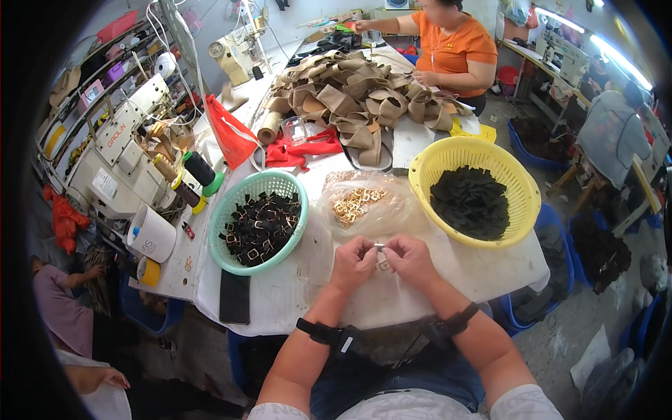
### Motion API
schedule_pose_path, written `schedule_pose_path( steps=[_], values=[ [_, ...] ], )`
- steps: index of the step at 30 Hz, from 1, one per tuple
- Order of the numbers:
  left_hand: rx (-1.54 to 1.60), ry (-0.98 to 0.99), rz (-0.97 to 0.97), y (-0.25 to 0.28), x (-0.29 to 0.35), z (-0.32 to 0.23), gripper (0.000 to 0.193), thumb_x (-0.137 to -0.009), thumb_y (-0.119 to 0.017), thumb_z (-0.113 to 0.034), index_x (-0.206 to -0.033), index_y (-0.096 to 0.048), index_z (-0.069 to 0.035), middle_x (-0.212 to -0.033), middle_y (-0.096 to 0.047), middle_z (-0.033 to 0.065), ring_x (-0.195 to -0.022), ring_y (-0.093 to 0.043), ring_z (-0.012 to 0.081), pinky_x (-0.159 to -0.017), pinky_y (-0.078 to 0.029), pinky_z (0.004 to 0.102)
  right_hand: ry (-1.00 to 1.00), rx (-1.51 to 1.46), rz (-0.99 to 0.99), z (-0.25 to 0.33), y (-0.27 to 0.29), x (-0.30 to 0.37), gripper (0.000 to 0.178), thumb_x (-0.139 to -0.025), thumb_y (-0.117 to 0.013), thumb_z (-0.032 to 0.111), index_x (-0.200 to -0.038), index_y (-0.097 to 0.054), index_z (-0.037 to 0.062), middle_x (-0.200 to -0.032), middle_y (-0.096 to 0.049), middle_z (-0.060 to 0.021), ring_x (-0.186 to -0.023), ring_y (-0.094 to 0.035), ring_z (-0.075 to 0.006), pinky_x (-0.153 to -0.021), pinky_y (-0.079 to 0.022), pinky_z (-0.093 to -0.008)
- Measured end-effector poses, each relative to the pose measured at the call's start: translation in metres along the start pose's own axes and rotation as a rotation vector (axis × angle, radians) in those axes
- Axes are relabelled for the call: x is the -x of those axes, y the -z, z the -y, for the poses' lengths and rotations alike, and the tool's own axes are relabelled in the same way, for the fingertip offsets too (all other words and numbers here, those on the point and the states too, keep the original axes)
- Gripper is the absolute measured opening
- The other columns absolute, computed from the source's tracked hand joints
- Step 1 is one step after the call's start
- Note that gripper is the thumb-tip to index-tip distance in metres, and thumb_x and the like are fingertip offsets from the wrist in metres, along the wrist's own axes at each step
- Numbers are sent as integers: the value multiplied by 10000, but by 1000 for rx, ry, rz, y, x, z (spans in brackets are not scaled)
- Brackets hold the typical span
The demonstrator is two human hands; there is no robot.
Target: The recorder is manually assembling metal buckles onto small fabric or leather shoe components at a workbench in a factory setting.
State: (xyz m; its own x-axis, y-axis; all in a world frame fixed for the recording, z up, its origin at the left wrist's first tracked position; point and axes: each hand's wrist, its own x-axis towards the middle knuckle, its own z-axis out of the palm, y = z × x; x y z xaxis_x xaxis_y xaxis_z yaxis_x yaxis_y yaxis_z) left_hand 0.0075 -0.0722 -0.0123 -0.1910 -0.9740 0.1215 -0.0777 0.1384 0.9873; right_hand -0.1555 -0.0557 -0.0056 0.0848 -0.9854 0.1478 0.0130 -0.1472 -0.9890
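Head view: fingertip work above the table (500,269)'s near edge.
Left hand (355,262) and right hand (411,260) are closed, pinching a small piece (379,246), mostly hidden, between them. Probably joining black strips (469,203) to gold rings (359,206); next seems to need precise alignment.

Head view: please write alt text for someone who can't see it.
The left hand and right hand meet over a white table, pinching a small item too hidden to identify. Nearby are a green basket, a clear bag of gold metal pieces and a yellow basket; beyond lies a heap of tan pieces.
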Motion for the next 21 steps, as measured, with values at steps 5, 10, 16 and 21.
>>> schedule_pose_path(
  steps=[5,10,16,21],
  values=[
    [355,150,133,11,-2,-14,178,-860,-570,-26,-1023,-628,17,-697,-613,24,-564,-537,57,-505,-438,212,-167,-165,62,13,3,0,71,-876,-604,75,-870,-618,5,-678,-606,-25,-532,-556,-66,-465,-433,-209],
    [264,83,215,12,-2,-15,226,-896,-563,-45,-1110,-623,-6,-733,-629,13,-572,-553,54,-514,-433,193,-264,-331,92,14,12,-5,86,-873,-615,108,-867,-612,22,-656,-593,-27,-494,-544,-84,-443,-393,-205],
    [310,64,288,15,-6,-6,153,-908,-572,-52,-1044,-623,-6,-803,-628,11,-631,-575,58,-566,-466,194,-346,-460,156,7,17,-9,90,-859,-638,103,-851,-605,20,-632,-584,-36,-471,-535,-97,-429,-393,-211],
    [300,109,266,17,-8,1,70,-906,-567,-41,-952,-604,-2,-798,-609,8,-623,-563,60,-572,-477,205,-331,-451,150,6,14,-10,96,-847,-654,95,-855,-603,13,-643,-596,-45,-471,-540,-98,-421,-396,-214]
  ],
)
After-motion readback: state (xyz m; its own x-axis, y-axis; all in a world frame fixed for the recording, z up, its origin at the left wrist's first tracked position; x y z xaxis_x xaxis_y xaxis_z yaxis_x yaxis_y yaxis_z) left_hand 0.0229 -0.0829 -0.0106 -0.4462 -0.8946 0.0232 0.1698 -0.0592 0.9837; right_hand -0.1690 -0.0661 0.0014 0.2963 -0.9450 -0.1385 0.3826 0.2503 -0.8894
